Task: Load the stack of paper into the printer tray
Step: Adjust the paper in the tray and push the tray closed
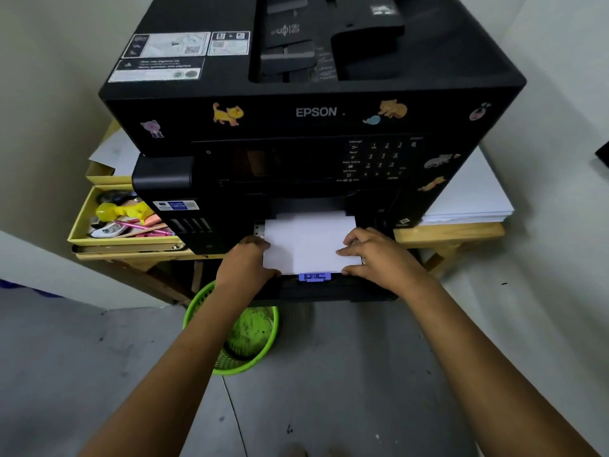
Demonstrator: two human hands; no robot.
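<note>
A white stack of paper point(304, 244) lies in the pulled-out black tray point(329, 288) at the foot of the big black Epson printer point(313, 127). Its far end runs under the printer body. My left hand point(248, 263) grips the stack's left edge, fingers curled around it. My right hand point(379, 255) holds the right edge, with fingertips resting on the top sheet. A blue paper guide point(314, 277) sits against the near edge of the stack, between my hands.
The printer stands on a wooden table point(461, 234). A yellow box point(112, 239) of pens and small items is at its left, a pile of white sheets point(471, 199) at its right. A green mesh basket point(242, 338) stands on the grey floor below my left forearm.
</note>
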